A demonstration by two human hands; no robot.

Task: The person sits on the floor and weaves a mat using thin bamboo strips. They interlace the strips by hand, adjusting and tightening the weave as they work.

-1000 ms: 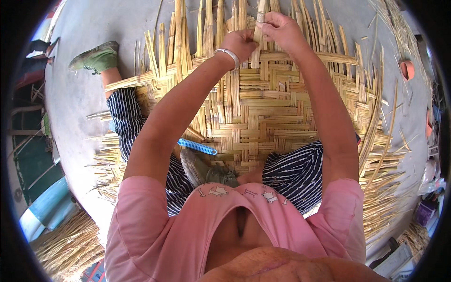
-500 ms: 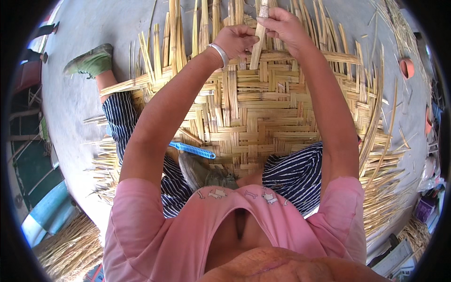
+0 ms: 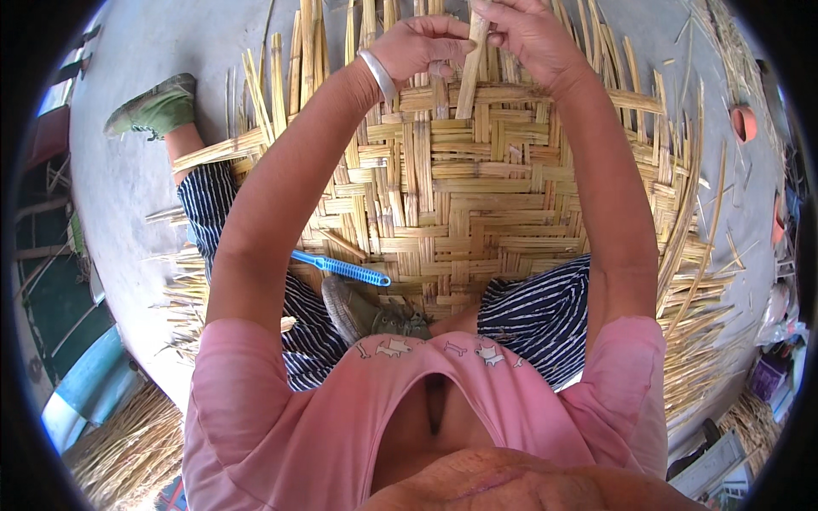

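Observation:
A flattened split-cane strip [image 3: 471,78] stands upright over the far edge of a woven cane mat [image 3: 477,183]. My right hand [image 3: 538,38] pinches its upper part between thumb and fingers at the top of the picture. From the other side, my left hand [image 3: 419,49], a pale bangle on its wrist, has bent fingers against the strip's left edge. Its lower end lies on the weave. Beyond the far crosswise cane, several unwoven strips [image 3: 311,51] stick out. Some fingertips of both hands are hidden by the strip or cut off by the frame.
On the mat near my folded leg lies a blue ridged plastic handle [image 3: 354,272]. My left foot, in a green shoe [image 3: 158,106], rests on the grey floor [image 3: 128,196]. Loose cane ends [image 3: 690,341] fringe the right side. A terracotta pot [image 3: 744,124] lies farther right.
Both hands have shifted slightly farther away, toward the top edge, still at the same strip. The view has moved a little. The blue handle stays on the mat.

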